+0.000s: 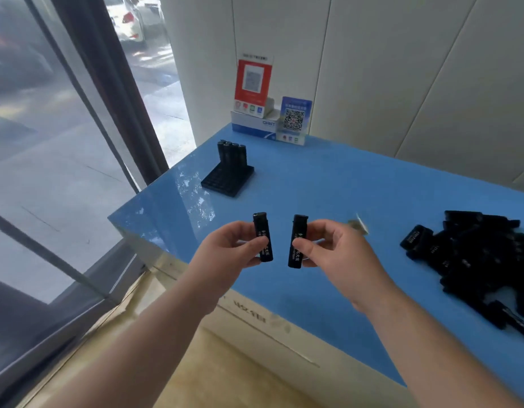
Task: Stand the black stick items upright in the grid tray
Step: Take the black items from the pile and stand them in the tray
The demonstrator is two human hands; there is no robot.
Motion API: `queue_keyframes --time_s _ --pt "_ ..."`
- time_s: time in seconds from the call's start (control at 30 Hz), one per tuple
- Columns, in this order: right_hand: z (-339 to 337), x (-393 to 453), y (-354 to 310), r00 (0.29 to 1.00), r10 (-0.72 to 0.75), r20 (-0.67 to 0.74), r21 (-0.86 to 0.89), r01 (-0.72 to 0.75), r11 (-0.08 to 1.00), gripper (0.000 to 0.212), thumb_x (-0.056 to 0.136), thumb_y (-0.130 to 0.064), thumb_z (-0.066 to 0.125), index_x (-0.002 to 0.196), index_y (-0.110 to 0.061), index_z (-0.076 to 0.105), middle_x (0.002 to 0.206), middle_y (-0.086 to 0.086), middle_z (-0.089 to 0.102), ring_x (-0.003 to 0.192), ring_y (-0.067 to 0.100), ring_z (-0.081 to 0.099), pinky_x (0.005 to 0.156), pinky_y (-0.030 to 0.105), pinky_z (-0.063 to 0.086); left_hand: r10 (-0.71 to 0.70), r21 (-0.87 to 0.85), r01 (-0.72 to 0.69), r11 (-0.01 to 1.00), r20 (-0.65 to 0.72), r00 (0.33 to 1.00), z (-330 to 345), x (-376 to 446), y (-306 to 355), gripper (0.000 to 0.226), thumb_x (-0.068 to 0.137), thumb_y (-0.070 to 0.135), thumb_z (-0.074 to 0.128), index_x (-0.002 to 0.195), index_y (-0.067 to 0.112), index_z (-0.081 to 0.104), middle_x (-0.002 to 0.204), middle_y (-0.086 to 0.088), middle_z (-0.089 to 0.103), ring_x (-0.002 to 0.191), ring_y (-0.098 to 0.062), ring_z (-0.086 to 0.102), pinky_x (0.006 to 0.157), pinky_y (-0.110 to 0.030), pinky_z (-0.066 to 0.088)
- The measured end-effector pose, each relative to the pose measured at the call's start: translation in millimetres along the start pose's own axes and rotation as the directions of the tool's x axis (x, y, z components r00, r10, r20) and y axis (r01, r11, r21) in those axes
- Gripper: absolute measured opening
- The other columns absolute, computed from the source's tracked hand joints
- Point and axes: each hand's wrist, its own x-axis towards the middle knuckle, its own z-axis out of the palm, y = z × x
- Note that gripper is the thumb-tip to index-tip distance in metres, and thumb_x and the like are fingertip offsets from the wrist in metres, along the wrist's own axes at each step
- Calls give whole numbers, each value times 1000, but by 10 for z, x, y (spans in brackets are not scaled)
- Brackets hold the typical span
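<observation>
On the blue counter [328, 187], the grid tray [228, 179] held four upright sticks [232, 153] along its back row. The left hand [234, 245] pinched one black stick [263, 238]; the right hand [334, 248] pinched another [297, 240]. A loose pile [478, 257], too tangled to count, lay far right.

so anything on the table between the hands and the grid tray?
No. In the head view, only bare blue tabletop lies between the grid tray and the left hand and right hand.
</observation>
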Motion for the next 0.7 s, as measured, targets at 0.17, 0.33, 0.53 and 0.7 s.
queue_keyframes --time_s 0.17,0.33,0.53,0.7 --pt "617 170 -123 999 -32 -12 25 33 999 11 87 -27 76 95 -33 71 93 -6 76 86 16 73 87 45 59 76 93 -76 993 5 997 -663 16 29 17 93 17 67 99 32 71 96 11 74 85 -6 69 76 -23 56" --pt "971 375 -194 999 -41 9 28 41 999 14 89 -23 74 101 -31 71 94 -9 76 86 14 73 83 38 60 110 140 -106 984 -22 994 -1049 137 40 14 93 19 68 101 31 70 93 16 72 72 1 62 65 -16 52" --pt "1190 780 -223 999 -42 7 66 42 997 7 94 -25 69 99 -25 74 93 -6 77 87 11 73 72 22 58 95 81 -93 992 -24 995 -1344 509 58 9 93 21 69 100 26 72 88 11 72 73 -2 63 65 -17 51" --pt "1286 1282 -221 997 -75 18 91 73 993 8 93 -21 71 99 -25 73 94 -4 76 88 14 72 73 25 59 93 156 -89 984 -17 996 -1557 1024 103 9 90 23 72 95 31 72 90 4 75 82 -13 71 75 -27 58"
